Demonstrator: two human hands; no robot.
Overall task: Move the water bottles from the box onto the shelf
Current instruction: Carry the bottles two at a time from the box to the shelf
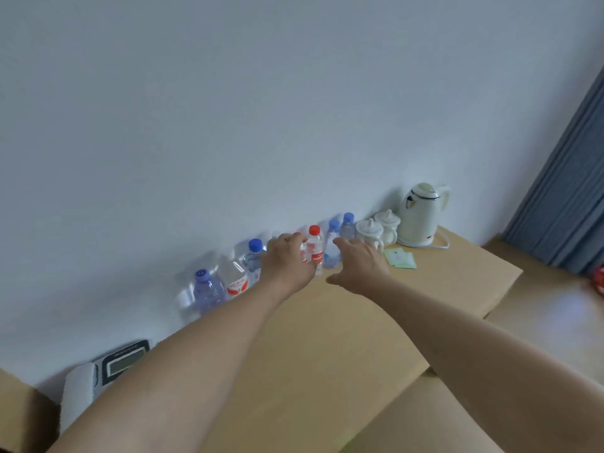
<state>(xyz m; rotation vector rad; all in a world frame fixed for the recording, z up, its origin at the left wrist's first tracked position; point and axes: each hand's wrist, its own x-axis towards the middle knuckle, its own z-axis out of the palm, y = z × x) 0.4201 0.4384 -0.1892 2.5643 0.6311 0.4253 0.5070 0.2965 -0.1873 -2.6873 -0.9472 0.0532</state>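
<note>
Water bottles (pixel 255 266) line the shelf (pixel 327 338); left hand (pixel 287 259) grips the red-capped bottle (pixel 314 246), right hand (pixel 359 266) spread, released.

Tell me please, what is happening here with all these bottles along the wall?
A person is lining up water bottles on a wooden shelf against the wall. The left hand holds a red-capped bottle in the row, and the right hand reaches with loose fingers toward a blue-capped bottle. More bottles stand on either side. A kettle and two white cups stand further right. No box is in view.
</note>
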